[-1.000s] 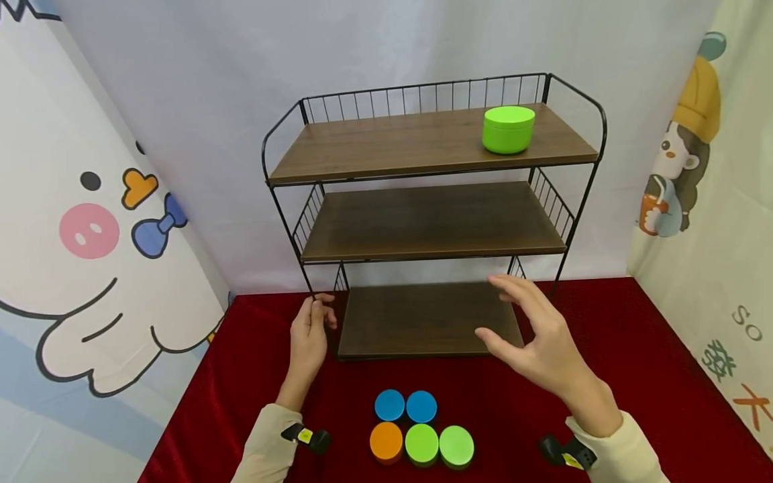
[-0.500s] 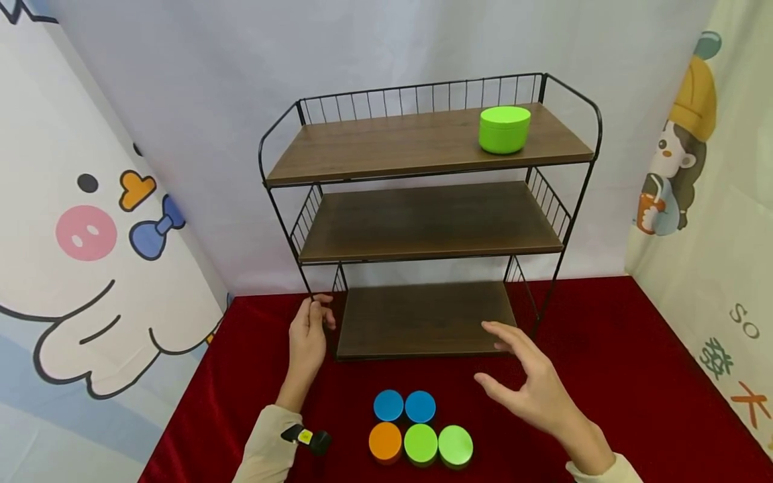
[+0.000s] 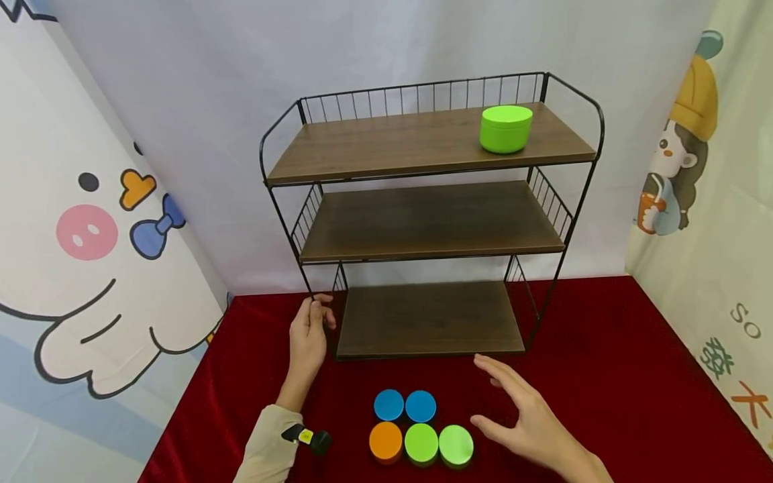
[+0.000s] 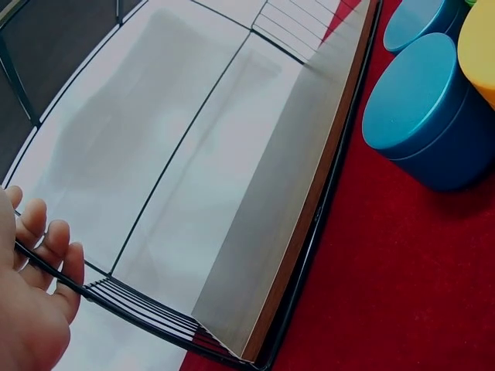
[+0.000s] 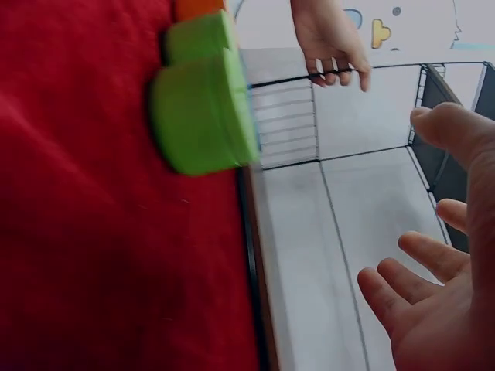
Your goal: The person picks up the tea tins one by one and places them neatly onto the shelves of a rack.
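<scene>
My left hand grips the left front post of a three-tier black wire rack with brown shelves. In the left wrist view, its fingers curl round the thin black rod. My right hand is held in the air, thumb and fingers spread and holding nothing. It is just right of a round light-green tin, the right one in a front row with another green tin and an orange tin. Behind them sit two blue tins. A larger-looking green tin stands on the top shelf's right side.
A red cloth covers the table under the rack and tins. Pale curtains with cartoon prints hang at left and right, and a plain whitish curtain hangs behind. The rack's wire side rails edge the shelves.
My right hand has come down and back from in front of the bottom shelf toward the green tins, fingers still spread. My left hand keeps its grip on the post.
</scene>
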`<state>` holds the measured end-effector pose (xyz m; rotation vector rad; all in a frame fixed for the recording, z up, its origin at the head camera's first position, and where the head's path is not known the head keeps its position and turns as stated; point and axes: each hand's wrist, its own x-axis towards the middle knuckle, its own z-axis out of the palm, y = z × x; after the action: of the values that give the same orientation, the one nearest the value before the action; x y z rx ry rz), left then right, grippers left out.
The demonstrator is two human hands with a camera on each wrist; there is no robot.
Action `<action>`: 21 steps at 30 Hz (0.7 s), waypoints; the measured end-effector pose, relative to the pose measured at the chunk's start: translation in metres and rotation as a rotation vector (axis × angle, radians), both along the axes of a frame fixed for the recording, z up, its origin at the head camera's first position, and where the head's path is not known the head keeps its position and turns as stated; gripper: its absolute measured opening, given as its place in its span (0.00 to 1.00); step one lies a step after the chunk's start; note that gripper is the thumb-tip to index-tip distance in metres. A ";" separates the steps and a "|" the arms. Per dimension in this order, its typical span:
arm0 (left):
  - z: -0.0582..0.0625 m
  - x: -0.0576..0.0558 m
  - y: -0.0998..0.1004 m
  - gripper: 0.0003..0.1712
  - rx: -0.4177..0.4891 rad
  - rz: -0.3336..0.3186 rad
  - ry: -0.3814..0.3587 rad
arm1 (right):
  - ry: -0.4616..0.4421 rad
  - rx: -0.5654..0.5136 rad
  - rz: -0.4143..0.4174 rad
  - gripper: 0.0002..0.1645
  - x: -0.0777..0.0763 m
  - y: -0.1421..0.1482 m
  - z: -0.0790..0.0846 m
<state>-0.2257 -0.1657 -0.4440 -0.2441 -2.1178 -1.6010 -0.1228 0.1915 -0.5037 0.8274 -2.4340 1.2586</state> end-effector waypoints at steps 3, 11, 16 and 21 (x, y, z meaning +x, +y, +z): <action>0.000 0.000 0.000 0.18 0.010 -0.009 -0.006 | -0.020 0.013 0.013 0.50 0.007 -0.001 -0.006; 0.001 0.000 -0.001 0.17 0.002 -0.007 0.000 | -0.087 0.028 0.121 0.46 0.021 -0.005 -0.025; 0.000 -0.001 -0.001 0.18 0.005 -0.011 0.004 | -0.118 0.024 0.179 0.43 0.026 -0.007 -0.038; -0.002 -0.001 -0.001 0.18 0.005 -0.012 0.009 | -0.134 0.044 0.214 0.43 0.027 -0.008 -0.045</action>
<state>-0.2272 -0.1671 -0.4455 -0.2622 -2.1093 -1.6091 -0.0958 0.1836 -0.5490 1.0725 -2.5403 1.3808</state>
